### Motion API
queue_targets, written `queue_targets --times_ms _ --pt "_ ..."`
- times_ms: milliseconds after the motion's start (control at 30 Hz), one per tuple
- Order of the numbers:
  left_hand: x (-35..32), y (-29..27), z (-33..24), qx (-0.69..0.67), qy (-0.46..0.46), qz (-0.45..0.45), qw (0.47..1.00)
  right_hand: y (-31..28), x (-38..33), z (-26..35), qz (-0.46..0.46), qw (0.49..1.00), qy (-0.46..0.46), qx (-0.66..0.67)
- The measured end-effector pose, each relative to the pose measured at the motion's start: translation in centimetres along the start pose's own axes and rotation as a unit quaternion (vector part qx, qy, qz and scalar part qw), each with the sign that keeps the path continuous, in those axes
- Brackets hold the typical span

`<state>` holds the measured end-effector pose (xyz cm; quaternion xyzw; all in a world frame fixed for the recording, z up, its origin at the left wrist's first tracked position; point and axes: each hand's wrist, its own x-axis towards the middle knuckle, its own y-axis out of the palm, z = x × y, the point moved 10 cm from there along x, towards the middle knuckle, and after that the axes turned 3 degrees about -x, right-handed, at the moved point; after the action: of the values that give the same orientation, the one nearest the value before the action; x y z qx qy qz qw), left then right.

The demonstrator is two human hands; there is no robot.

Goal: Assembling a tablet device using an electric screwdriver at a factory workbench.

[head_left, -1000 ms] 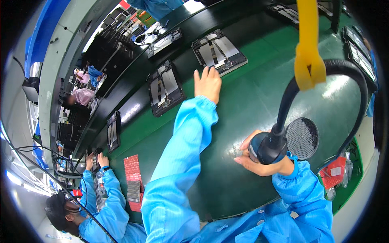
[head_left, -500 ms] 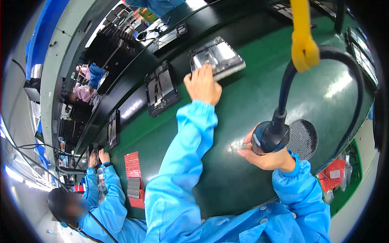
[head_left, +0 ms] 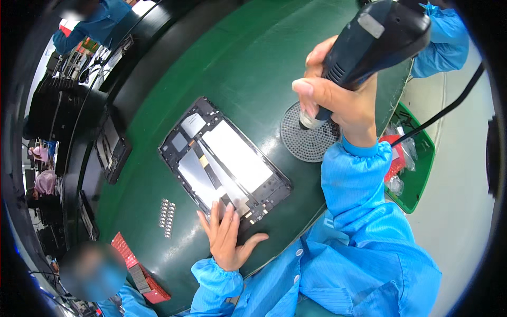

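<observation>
Presently, in the head view, an opened flat device [head_left: 226, 162], similar to a tablet, lies slantwise near the centre of the frame on the green table [head_left: 253, 63]. Its inner side faces up, so pale panels [head_left: 240, 153] and thin dark strips [head_left: 210, 170] are visible.

The left hand [head_left: 227, 245], at the lower middle of the frame, has its fingers spread wide, with their tips over the lower edge of the device; it does not grasp it. The right hand [head_left: 346, 103], at the upper right, is wrapped around a dark hand tool [head_left: 364, 47]. The tool's nose [head_left: 312, 120] points downward, over a round gridded dish [head_left: 303, 142]; whether it touches the dish, I cannot tell. Rows of small pieces [head_left: 169, 215] lie left of the device.

To do this step well, in my judgement, the left hand should steady the device lightly by its firm edge, without pressing on the strips. The right hand should keep the tool steady and lower its nose gently, so that the dish is not pushed aside.
</observation>
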<state>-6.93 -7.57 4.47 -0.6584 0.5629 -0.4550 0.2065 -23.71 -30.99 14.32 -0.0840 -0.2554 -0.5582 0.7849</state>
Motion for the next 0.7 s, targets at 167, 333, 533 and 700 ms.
queue_targets --times_ms 167,333,533,700 --pt "1.3 -2.5 5.1 -0.143 -0.087 -0.173 0.971 -1.4 -0.3 -1.8 -0.026 1.0 0.01 -0.005" --pt "3.8 -1.8 3.8 -0.137 -0.093 -0.223 0.961 -1.0 -0.5 -2.4 -0.023 0.999 0.026 -0.019" --pt "4.0 -1.6 2.7 -0.077 -0.052 -0.156 0.983 -0.6 -0.6 -3.2 -0.017 0.999 0.049 -0.005" --pt "3.7 -1.9 3.2 -0.16 -0.079 -0.21 0.961 -0.3 -0.3 -3.9 -0.009 0.997 0.066 -0.033"
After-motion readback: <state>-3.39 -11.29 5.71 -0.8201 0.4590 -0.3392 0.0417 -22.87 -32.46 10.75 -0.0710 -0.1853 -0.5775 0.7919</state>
